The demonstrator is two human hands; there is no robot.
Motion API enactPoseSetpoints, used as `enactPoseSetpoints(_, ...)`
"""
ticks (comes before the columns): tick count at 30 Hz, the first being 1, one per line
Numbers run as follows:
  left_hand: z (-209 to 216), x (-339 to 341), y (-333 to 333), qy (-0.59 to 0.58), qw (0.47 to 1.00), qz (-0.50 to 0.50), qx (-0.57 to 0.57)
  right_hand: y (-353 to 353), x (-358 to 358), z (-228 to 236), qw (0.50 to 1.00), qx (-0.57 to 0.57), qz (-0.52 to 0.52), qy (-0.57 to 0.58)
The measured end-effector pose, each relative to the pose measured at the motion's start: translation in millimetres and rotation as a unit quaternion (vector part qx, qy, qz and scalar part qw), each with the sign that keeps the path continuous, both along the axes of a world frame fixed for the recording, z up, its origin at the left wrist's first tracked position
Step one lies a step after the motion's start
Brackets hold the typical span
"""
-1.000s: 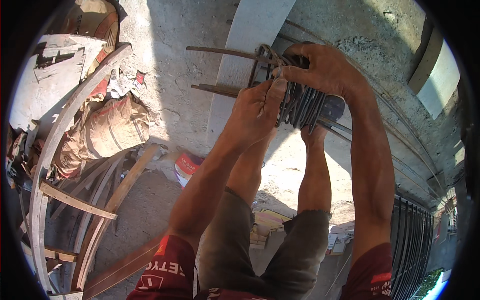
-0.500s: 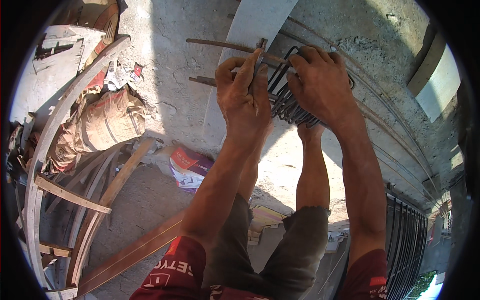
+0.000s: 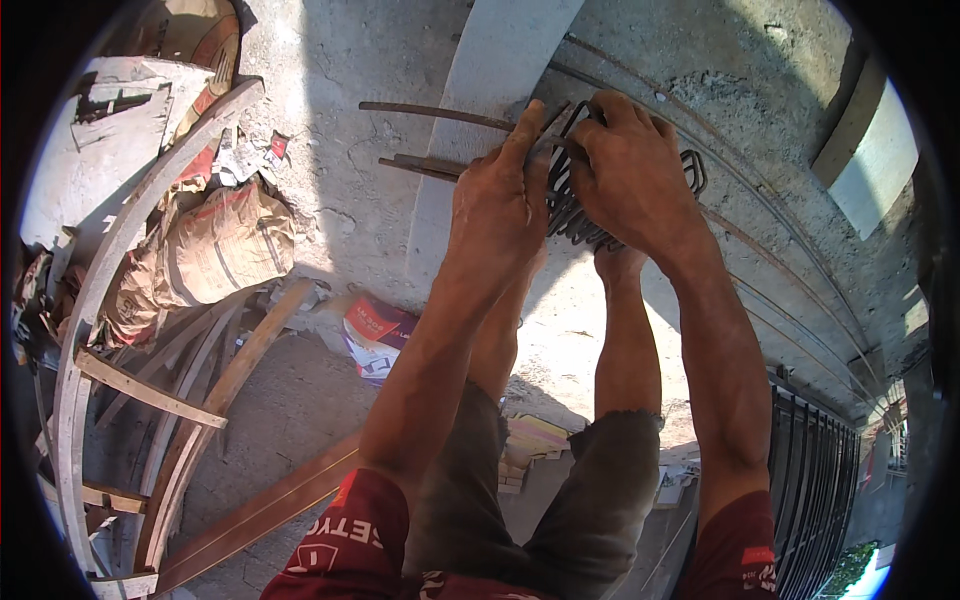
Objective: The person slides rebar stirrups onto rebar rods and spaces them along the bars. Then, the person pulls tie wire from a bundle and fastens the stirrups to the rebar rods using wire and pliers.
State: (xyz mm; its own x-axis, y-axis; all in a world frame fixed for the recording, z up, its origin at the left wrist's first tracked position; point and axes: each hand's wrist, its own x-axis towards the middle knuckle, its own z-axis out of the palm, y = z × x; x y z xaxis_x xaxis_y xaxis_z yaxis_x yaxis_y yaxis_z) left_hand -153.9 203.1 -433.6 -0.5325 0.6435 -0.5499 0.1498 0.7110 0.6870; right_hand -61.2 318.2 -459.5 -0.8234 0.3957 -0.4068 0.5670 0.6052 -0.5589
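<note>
In front of me, a row of bent steel rebar stirrups (image 3: 572, 222) hangs around long rebar rods. One rod (image 3: 425, 112) passes under my fingers, and its free end juts out to the left over a pale board. My left hand (image 3: 503, 195) is closed, pinching a thin dark metal piece (image 3: 548, 132) between thumb and fingers; its exact kind is unclear. Close beside it, my right hand (image 3: 635, 170) has its fingers curled round the upper end of a stirrup. The palm side of that hand is hidden. Other stirrups (image 3: 692, 172) show past its far side.
The pale board (image 3: 505, 60) lies under the rods. Long rebars (image 3: 770, 205) stretch away at right, near a black metal grille (image 3: 805, 480). A curved wooden frame (image 3: 85, 300), a crumpled paper sack (image 3: 215, 245) and a printed bag (image 3: 375, 335) lie at left.
My left hand has shifted slightly right and down, closer to the right hand. My right hand has moved slightly left, its fingers now curled more tightly at the stirrup. The upper rod's free end sits lower.
</note>
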Motion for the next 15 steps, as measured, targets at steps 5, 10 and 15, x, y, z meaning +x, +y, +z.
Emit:
enactPoseSetpoints(5, -4, 25, 17, -0.004, 1.000, 0.002, -0.021, 9, 2, 1, 0.997, -0.061, -0.010, -0.037)
enactPoseSetpoints(10, -3, 24, -8, 0.278, 0.960, -0.031, 0.026, 12, 7, -11, 0.995, -0.075, -0.046, -0.044)
enactPoseSetpoints(15, -4, -13, -57, 0.098, 0.912, 0.391, -0.078, 13, 3, 10, 0.988, 0.076, -0.108, 0.084)
